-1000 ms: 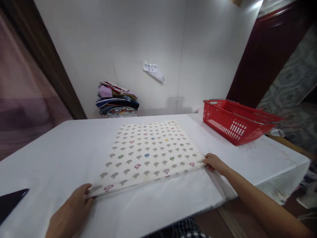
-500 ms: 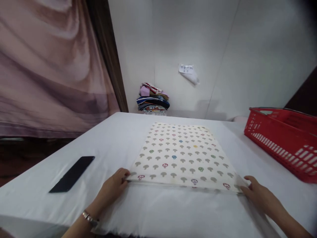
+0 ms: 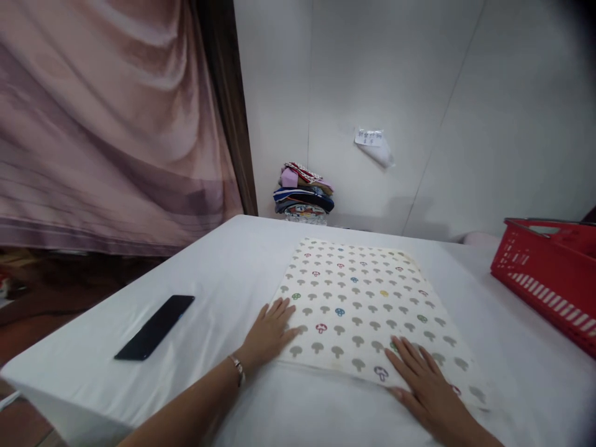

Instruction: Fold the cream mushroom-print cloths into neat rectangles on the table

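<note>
A cream cloth (image 3: 347,304) printed with grey and coloured mushrooms lies spread out on the white-covered table (image 3: 223,273). My left hand (image 3: 270,329) rests on the cloth's near left corner with its fingers stretched out. On the near right part, my right hand (image 3: 423,385) lies palm down, fingers spread, covering some of the mushrooms. Neither hand grips anything. A bracelet (image 3: 238,367) circles my left wrist.
A black phone (image 3: 156,327) lies on the table's left side. On the right stands a red plastic basket (image 3: 549,273). Folded fabrics (image 3: 303,189) are stacked by the wall, where a paper note (image 3: 372,144) hangs. A pink curtain (image 3: 116,124) hangs at left.
Both hands have let go of the cloth's near corners and now lie flat on top of it. My right hand has moved inward. The view has shifted a little left.
</note>
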`<action>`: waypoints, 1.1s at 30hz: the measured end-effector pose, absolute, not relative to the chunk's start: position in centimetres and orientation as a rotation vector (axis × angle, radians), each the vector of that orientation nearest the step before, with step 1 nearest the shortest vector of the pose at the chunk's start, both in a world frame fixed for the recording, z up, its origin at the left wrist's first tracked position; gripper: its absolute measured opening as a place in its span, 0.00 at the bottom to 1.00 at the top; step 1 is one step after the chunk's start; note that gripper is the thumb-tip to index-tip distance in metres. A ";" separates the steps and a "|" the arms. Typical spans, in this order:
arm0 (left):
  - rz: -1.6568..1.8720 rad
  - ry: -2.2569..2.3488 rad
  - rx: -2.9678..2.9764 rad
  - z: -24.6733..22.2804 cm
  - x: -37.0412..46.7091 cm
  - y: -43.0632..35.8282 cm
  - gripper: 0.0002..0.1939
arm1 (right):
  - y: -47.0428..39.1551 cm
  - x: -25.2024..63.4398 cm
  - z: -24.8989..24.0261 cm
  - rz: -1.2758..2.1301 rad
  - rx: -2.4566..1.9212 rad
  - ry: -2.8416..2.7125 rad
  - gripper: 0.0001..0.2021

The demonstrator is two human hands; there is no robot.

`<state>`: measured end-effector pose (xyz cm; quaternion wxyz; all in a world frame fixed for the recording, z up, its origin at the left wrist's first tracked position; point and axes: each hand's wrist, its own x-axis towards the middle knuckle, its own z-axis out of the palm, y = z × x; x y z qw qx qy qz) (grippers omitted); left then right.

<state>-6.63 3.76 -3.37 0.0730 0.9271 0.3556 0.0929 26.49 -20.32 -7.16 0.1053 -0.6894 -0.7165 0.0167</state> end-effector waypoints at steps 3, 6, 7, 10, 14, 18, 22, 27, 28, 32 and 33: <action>0.217 1.066 2.686 -2.9 -7.2 4.2 0.28 | -20.9 27.6 -7.5 0.087 -2.010 -2.133 0.33; 0.244 1.131 2.533 -1.0 -6.0 6.1 0.25 | -19.9 28.1 -5.7 0.118 -2.009 -2.111 0.33; 0.282 1.172 2.486 -0.3 -5.2 7.2 0.24 | -19.1 27.9 -4.9 0.114 -2.010 -2.101 0.34; 0.367 1.304 2.395 1.8 -1.8 11.9 0.24 | -15.8 26.5 -2.8 0.084 -1.986 -2.111 0.37; 0.343 1.481 2.304 2.3 3.3 20.0 0.22 | -11.1 24.0 -2.9 0.079 -1.887 -2.230 0.38; 0.313 1.630 2.192 0.7 7.3 26.5 0.19 | -9.1 23.1 -5.0 0.125 -1.815 -2.343 0.38; 0.293 1.670 2.118 -1.0 10.1 30.6 0.19 | -8.6 23.4 -6.1 0.125 -1.870 -2.346 0.40; 0.263 1.685 2.048 -1.6 11.8 34.1 0.19 | -8.3 23.6 -7.4 -0.014 -1.754 -2.309 0.44; 0.275 1.677 2.052 -1.7 11.9 34.4 0.19 | -8.3 23.7 -7.7 -0.070 -1.718 -2.293 0.44; 0.379 1.701 2.067 -2.3 12.1 34.2 0.17 | -8.2 23.7 -8.1 -0.254 -1.622 -2.267 0.42; 0.406 1.721 2.064 -2.4 12.2 33.9 0.16 | -8.2 23.7 -8.1 -0.282 -1.617 -2.262 0.42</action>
